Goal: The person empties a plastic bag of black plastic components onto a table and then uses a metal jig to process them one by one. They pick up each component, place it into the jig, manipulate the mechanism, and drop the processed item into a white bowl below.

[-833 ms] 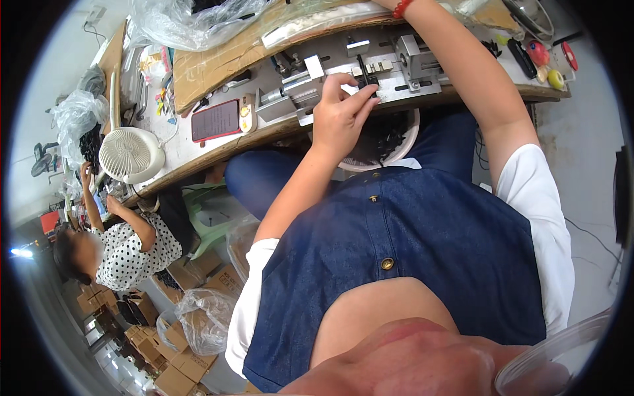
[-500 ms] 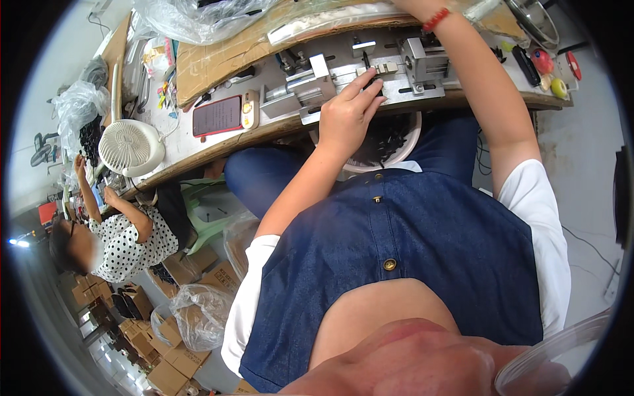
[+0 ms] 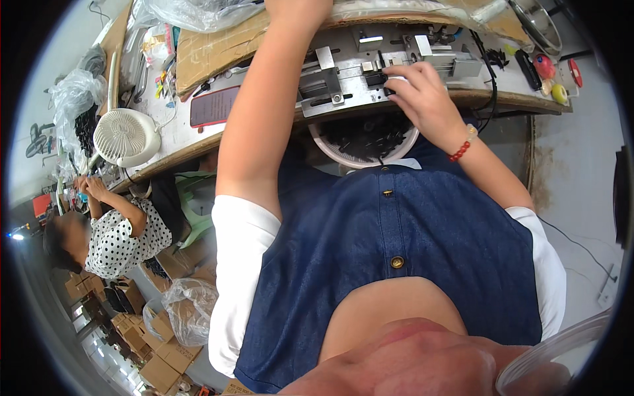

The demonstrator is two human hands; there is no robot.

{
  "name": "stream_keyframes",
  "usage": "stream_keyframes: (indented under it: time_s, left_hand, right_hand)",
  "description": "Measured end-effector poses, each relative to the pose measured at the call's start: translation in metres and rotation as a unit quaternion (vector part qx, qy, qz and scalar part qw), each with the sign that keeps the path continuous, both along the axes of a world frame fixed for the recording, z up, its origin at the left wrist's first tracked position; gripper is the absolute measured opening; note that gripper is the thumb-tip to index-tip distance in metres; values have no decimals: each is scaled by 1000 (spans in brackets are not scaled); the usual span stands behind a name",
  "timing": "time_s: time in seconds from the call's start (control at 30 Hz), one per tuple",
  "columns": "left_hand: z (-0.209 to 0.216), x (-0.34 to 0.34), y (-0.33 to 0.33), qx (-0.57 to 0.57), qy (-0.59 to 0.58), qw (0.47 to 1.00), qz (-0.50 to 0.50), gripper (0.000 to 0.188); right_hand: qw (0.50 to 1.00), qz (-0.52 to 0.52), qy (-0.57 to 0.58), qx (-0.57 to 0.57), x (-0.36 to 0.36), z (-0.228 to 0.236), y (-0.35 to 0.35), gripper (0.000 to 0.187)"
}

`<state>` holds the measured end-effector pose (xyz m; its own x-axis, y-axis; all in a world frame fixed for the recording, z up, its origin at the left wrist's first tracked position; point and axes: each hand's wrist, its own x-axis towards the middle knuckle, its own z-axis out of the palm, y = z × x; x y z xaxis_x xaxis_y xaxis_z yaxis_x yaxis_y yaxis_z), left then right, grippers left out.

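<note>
A metal clamping jig (image 3: pixel 353 82) stands along the table's near edge, with silver blocks on both sides. A slim black part (image 3: pixel 381 61) lies across its middle, pointing away from me. My right hand (image 3: pixel 428 99) wears a red bead bracelet and comes in from the right. Its fingertips are closed at the near end of the black part. My left arm reaches far forward over the table. The left hand (image 3: pixel 300 9) is cut off by the upper edge, so its fingers are hidden. Below the jig, a white basket (image 3: pixel 320 146) holds many black pieces.
Left of my left arm lie a phone (image 3: pixel 212 109) and a white fan (image 3: pixel 127 138). Cardboard (image 3: pixel 211 53) and clear plastic (image 3: pixel 198 14) cover the table's back. A black cable (image 3: pixel 492 72) hangs at the right. Another person (image 3: pixel 125 231) sits at the far left.
My left hand has left the jig and reached forward to the upper edge. My right hand has come back from the upper edge to the black part at the jig.
</note>
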<state>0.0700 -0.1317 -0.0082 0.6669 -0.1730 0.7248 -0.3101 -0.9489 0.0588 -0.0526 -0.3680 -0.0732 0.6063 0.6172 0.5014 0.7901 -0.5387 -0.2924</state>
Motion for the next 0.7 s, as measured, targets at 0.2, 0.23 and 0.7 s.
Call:
stream_keyframes:
  time_s: [0.2,0.23,0.7]
  left_hand:
    - [-1,31,-12,25,50,998,5,19]
    - [-3,31,-8,27,32,999,2,20]
    - [-8,-66,-21,-251,38,946,-202,17]
  right_hand:
    - [998,-6,-54,-45,10,-18,6,20]
    - [997,-3,-58,-43,11,-18,7,20]
    - [981,-123,-138,50,230,59,11,29]
